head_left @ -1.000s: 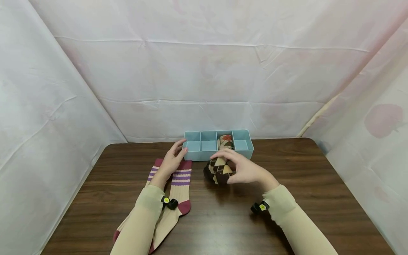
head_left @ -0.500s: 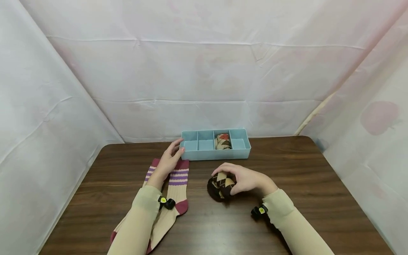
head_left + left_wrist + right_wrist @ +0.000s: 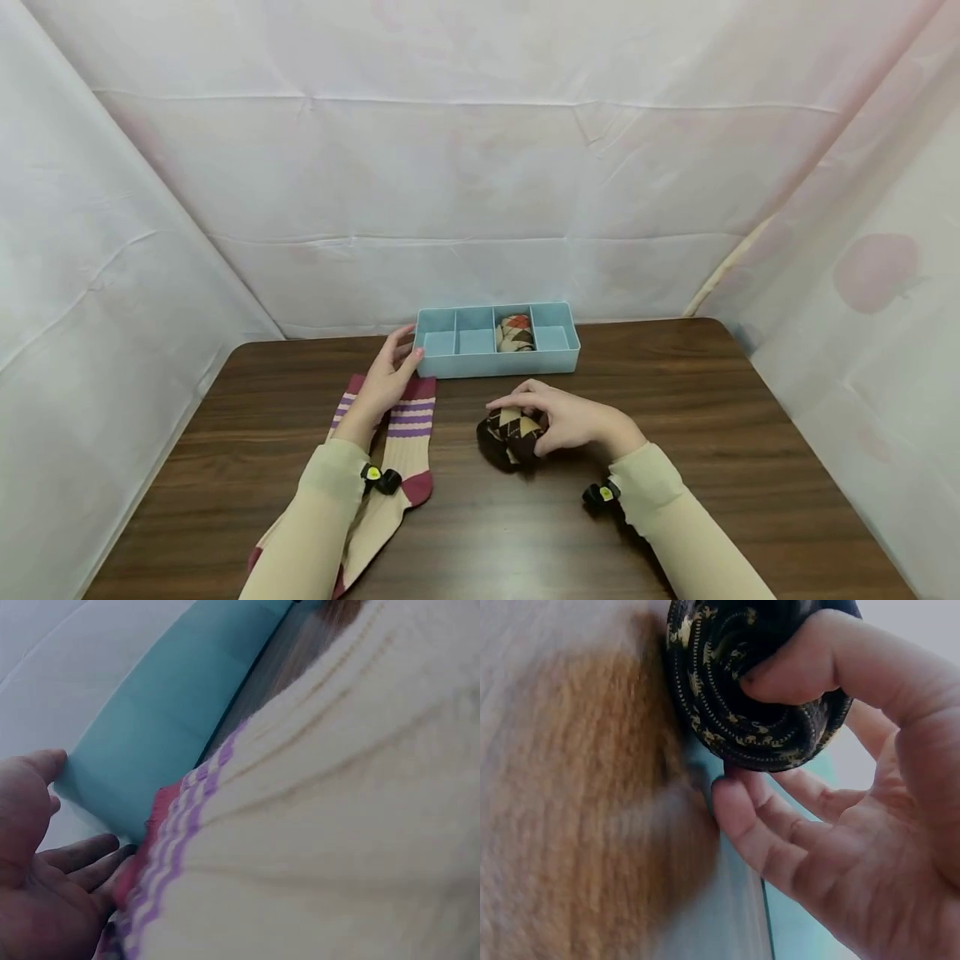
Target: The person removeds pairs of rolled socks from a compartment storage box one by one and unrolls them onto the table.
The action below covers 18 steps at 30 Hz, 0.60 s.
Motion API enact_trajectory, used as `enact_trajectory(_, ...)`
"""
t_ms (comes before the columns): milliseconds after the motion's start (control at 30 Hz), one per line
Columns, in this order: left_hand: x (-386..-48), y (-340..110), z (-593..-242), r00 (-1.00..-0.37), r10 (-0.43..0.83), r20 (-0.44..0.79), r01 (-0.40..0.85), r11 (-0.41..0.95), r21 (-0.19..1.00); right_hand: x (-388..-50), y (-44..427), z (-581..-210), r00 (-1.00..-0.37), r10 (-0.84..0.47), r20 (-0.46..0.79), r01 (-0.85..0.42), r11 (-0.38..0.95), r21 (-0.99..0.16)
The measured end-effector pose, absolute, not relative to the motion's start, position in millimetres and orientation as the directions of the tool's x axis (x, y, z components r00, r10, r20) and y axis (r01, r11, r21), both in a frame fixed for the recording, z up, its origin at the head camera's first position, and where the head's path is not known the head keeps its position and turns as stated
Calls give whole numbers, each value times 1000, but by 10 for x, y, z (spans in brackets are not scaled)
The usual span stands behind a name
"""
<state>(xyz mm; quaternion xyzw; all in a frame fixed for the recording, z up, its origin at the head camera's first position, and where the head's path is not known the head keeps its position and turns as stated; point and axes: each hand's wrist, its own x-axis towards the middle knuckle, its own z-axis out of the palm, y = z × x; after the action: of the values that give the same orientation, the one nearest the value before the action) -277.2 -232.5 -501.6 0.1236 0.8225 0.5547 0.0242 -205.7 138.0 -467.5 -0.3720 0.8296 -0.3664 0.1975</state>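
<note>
My right hand (image 3: 572, 421) grips a rolled-up pair of dark brown argyle socks (image 3: 512, 437) just in front of the box. In the right wrist view the thumb presses into the coiled end of the roll (image 3: 705, 682), and the fingers curl below it. My left hand (image 3: 384, 379) is at the left end of a light blue divided box (image 3: 495, 365). Its thumb touches the box corner in the left wrist view, with the other fingers extended. A rolled beige argyle sock (image 3: 515, 335) sits in the box's third compartment from the left.
Flat cream socks (image 3: 405, 454) with purple stripes and maroon cuffs, heels and toes lie under the left forearm. The brown wooden table (image 3: 675, 417) has a white curtain (image 3: 450, 167) behind it and on both sides.
My right hand has brought the brown sock roll away from the box's front wall, toward me. The left hand stays at the box's left end. The head view has shifted slightly.
</note>
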Motion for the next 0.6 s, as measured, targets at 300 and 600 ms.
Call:
enact_trajectory(300, -2576, -2490, -4781, -961, 216, 172, 260, 497, 828, -2149, 1241, -4630, -631, -776, 9, -532, 424, -733)
enact_trajectory(600, -2109, -2301, -4426, -905, 376, 200, 392, 553, 735, -2183, 1247, -4614, -621, -784, -10, -472, 385, -793)
